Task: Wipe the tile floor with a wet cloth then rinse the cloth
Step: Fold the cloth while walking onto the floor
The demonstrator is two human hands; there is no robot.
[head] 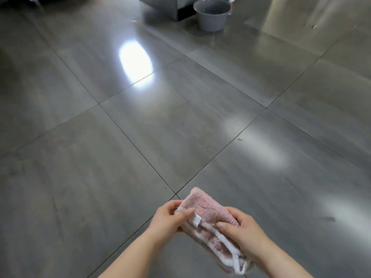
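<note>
A folded pink cloth [206, 209] with white trim and a white tag is held up above the floor between both hands at the bottom middle of the view. My left hand [170, 217] grips its left edge, thumb on top near the tag. My right hand [243, 231] holds its right side, fingers curled over the fold. The grey tile floor [160, 127] spreads out ahead, glossy, with dark grout lines and bright light reflections. A grey plastic bucket [211, 14] with water in it stands far ahead at the top.
A dark metal cabinet or appliance base [160, 7] sits to the left of the bucket. A pale wall or door panel [321, 13] rises at the top right. Small specks of dirt [240, 139] lie on the tiles.
</note>
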